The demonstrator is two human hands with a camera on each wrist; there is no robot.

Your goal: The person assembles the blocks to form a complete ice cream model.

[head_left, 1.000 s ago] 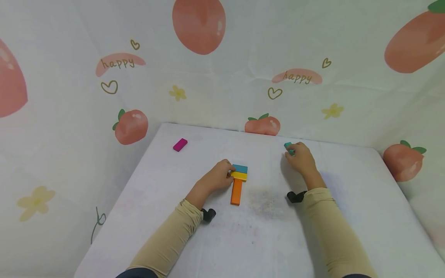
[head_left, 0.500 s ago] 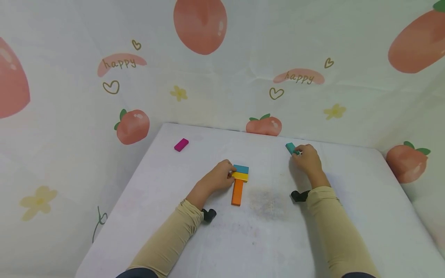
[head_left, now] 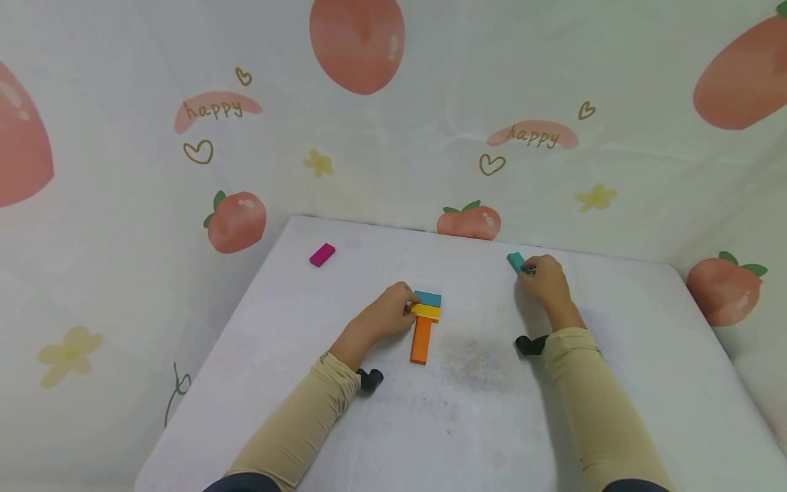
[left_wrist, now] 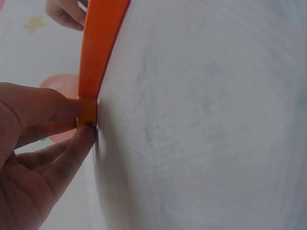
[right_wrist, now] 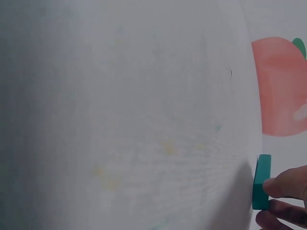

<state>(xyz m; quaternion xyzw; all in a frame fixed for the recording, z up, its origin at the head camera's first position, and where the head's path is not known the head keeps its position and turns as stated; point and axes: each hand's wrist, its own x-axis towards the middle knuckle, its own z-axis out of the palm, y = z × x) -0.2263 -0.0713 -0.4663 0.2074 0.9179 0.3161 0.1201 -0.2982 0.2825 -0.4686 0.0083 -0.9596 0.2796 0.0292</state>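
Five blocks counted at your worktop (head_left: 369,451): one blue block (head_left: 427,299), one yellow block (head_left: 426,312), one orange block (head_left: 421,340), one magenta block (head_left: 322,255) and one teal block (head_left: 514,261). Taking the blue block as the clock's centre, you have the yellow block alongside at six o'clock, the orange block running on from it toward six, the magenta block well apart at ten, and the teal block at two. The blue and yellow blocks lie long side to long side; with the orange block's end at the yellow's near side, you read a T.

Your two hands are well apart. Your left hand (head_left: 384,313) comes in from eight o'clock, thumb and finger pinching the yellow block's left end, beside the blue. Your right hand (head_left: 547,280) pinches the teal block's near end; whether that block touches the worktop, you cannot tell.

All five blocks are smooth, oblong and sharp-edged. The worktop is white, with one grey, grainy smudge (head_left: 476,362) at five o'clock. Your two sleeves (head_left: 295,417) are tan and wrinkled at the cuffs. One pale backdrop (head_left: 399,164) shows six peaches, some cut off, and "happy" twice.
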